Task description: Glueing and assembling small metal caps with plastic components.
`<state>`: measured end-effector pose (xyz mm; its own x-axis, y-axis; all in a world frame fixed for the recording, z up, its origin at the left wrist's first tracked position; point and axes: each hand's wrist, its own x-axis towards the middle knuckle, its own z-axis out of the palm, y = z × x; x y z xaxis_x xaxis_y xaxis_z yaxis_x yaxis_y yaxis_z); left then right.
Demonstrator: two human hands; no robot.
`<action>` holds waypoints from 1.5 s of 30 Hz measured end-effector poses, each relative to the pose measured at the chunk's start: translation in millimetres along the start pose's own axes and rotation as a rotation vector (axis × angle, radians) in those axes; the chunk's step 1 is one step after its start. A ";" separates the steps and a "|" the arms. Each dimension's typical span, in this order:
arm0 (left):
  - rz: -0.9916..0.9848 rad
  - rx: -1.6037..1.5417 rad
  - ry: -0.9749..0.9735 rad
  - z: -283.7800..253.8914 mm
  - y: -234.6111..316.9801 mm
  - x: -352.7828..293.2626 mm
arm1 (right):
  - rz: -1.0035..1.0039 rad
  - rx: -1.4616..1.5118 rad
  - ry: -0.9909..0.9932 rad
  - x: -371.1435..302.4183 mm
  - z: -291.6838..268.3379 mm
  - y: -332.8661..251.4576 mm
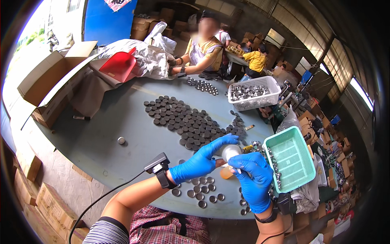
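Observation:
My left hand [197, 164], in a blue glove, is closed around a small whitish bottle [230, 151] over the near part of the table. My right hand [256, 177], also gloved in blue, pinches at the bottle's narrow end, and its fingers partly hide that end. Just below the hands shows an amber-coloured item [226, 172], partly covered; its kind I cannot make out. Beneath and beside my hands lie several open silvery round caps [202, 189]. Beyond them, a large patch of dark round caps [178, 118] is spread across the table.
A green basket [311, 175] with small metal parts stands at the right, a white basket [260, 106] of metal pieces farther back. One cap [121, 140] lies apart at left. A red dustpan [120, 67] and cardboard box [44, 81] are far left. A co-worker [203, 51] stands across the table [97, 118].

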<state>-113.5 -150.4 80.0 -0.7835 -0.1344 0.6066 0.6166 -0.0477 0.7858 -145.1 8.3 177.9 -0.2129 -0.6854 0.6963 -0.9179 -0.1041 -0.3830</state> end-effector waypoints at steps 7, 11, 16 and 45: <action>0.108 0.419 0.003 -0.1 2.4 -7.2 | 0.055 0.040 0.017 -3.1 7.1 5.7; -0.054 0.104 0.112 -14.4 -4.2 -21.6 | 0.214 0.198 0.132 -6.7 20.1 12.2; -0.255 -0.692 0.274 -49.8 5.9 -28.0 | 0.483 0.478 0.255 -28.6 30.9 21.0; 0.363 -0.978 0.427 -30.9 98.4 -6.9 | 0.505 1.059 -0.131 -213.1 313.9 -7.4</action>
<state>-45.0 -184.8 149.5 -0.5708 -0.6169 0.5418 0.7447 -0.6669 0.0253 12.2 -71.0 -158.1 -0.3802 -0.8823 0.2775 0.0091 -0.3036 -0.9528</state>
